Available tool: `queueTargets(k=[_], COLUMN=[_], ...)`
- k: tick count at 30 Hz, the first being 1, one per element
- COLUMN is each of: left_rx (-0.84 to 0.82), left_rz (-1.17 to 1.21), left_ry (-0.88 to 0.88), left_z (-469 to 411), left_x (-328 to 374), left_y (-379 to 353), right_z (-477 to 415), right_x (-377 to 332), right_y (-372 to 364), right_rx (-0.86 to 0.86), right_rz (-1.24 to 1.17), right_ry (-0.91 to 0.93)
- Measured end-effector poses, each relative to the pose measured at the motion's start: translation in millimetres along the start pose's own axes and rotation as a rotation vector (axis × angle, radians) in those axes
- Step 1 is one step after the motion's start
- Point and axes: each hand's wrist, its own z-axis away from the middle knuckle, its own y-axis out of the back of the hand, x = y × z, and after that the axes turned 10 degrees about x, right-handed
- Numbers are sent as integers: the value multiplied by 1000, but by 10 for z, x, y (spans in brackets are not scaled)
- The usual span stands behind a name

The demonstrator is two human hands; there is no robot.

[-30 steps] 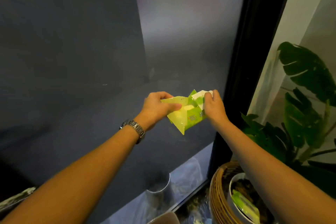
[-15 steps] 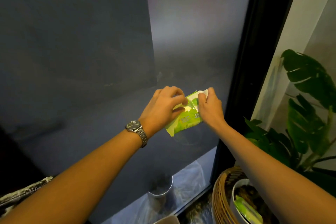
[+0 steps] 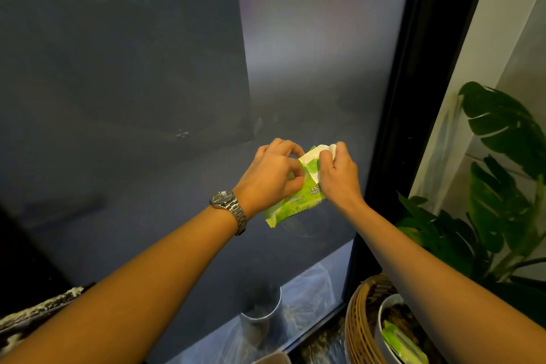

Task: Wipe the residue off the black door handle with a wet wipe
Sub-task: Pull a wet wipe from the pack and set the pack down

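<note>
— Just right of centre, in front of the dark glass door (image 3: 310,68), both hands are on the green wet wipe pack (image 3: 291,205). See it?

— I do. What is each one doing?

— The left hand (image 3: 271,174), the one with the wristwatch (image 3: 227,207), has its fingers curled round the pack's left side, thumb on the front. The right hand (image 3: 339,177) pinches a white piece (image 3: 320,152) at the pack's top edge, fingers bent tight on it.

— Is that a wipe coming out?

— I can't tell from where I stand. It may be the peel-back flap, or it may be the first sheet. Nothing white hangs free of the pack.

— So the handle hasn't been wiped?

— I'd judge not. Neither hand has a loose wipe, and I can't make out a black door handle anywhere, only the black frame (image 3: 413,97) running down the right of the glass. No residue shows either.

— What's left, then?

— Nearly all of it, I'd say: draw a sheet out, put the pack down, reach the handle, rub it clean. This looks like the opening step.

— Anything else about?

— Lower right, a wicker basket (image 3: 359,319) holds a white bowl (image 3: 381,322) with another green pack (image 3: 401,343) in it. A big-leafed plant (image 3: 502,171) fills the right edge, and a metal cup (image 3: 260,316) stands at bottom centre.
</note>
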Motion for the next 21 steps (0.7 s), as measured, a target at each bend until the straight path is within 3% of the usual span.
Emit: queueTargets(k=[7,15,18,21], left_rx=[49,136,248,243], left_rz=[96,418,517,521], left_ry=[74,406,523,550], left_z=[1,36,13,3], left_x=[70,156,103,28], left_y=[-45,-60,-15,9], right_z=[-33,30,32,30], right_x=[50,109,198,241], right_y=[-2,-18,1,17], right_rx=[22,4,39,54], right_rz=[32,267,269,256], right_ry=[12,134,95,59])
